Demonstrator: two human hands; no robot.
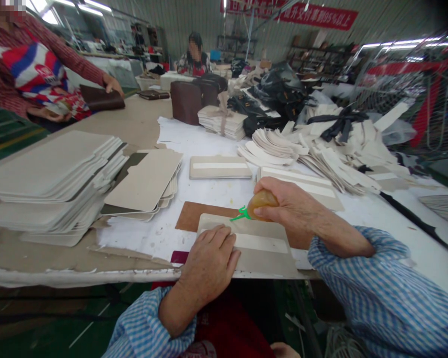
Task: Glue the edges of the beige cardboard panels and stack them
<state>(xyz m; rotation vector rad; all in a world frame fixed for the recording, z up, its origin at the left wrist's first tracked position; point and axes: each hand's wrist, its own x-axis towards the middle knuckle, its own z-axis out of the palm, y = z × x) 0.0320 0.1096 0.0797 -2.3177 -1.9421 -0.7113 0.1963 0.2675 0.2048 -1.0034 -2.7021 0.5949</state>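
Observation:
A beige panel (261,256) with a pale strip across it lies at the table's front edge, partly over a brown board (189,215). My left hand (211,256) rests flat on the panel's left side, fingers stretched out. In my right hand (289,206) is a yellowish squeeze bottle (262,201) with a green nozzle, tilted so that its tip points left, close above the panel's far edge. Whether the tip touches the panel I cannot tell. Just beyond lies a small stack of similar strip-marked panels (221,168); more strip-marked panels (321,191) lie behind my right hand.
Tall stacks of beige panels (52,169) and a smaller fanned pile (145,181) stand at left. Loose pale pieces (272,146), black bags (276,89) and brown cases (186,101) fill the back. A co-worker (41,69) at far left holds a brown item (100,98).

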